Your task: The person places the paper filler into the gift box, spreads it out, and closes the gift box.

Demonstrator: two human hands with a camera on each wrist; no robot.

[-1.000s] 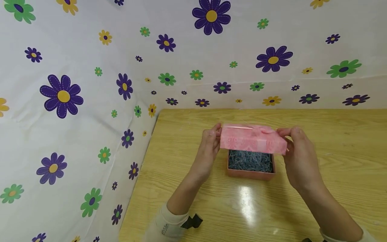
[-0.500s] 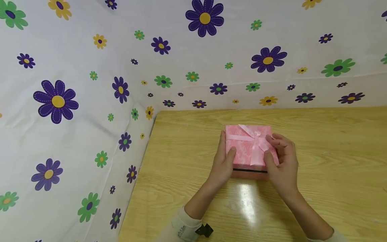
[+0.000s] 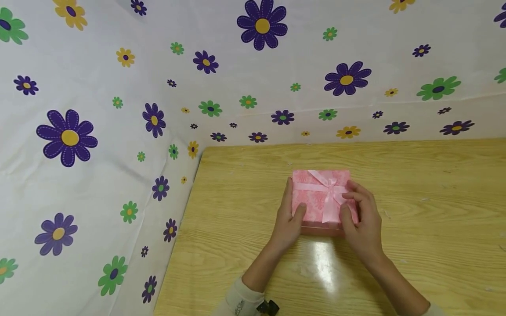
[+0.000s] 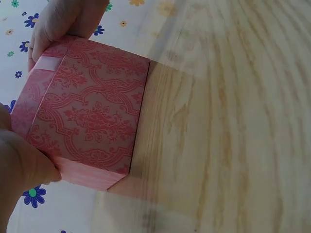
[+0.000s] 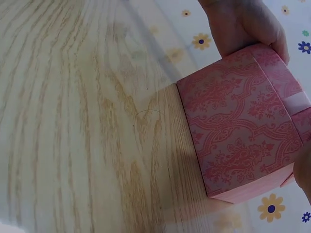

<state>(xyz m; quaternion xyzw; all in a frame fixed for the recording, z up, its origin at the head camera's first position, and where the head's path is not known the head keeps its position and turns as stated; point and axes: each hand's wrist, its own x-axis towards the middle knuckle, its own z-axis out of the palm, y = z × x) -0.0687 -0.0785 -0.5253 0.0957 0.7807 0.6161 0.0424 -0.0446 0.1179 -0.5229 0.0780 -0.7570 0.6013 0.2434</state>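
Observation:
A pink patterned gift box (image 3: 321,230) stands on the table, its lid (image 3: 310,206) on top and tied with a pink ribbon bow (image 3: 330,188). My left hand (image 3: 288,223) holds the lid's left side, thumb at the near left corner and fingers along the side. On the other side my right hand (image 3: 365,228) grips the right edge, with its thumb near the front and fingers bent by the bow. In the left wrist view the front of the box (image 4: 92,111) shows between both hands. The inside of the box is hidden.
The wood-grain table (image 3: 225,206) carries a few tiny pale scraps on the right. A white cloth with printed flowers (image 3: 221,26) hangs along the back and left side of the table.
The lid, earlier held tilted above the open box with blue-grey shredded filling, has come down onto it. The dark gap under its rim has since closed. Both hands stay at its sides.

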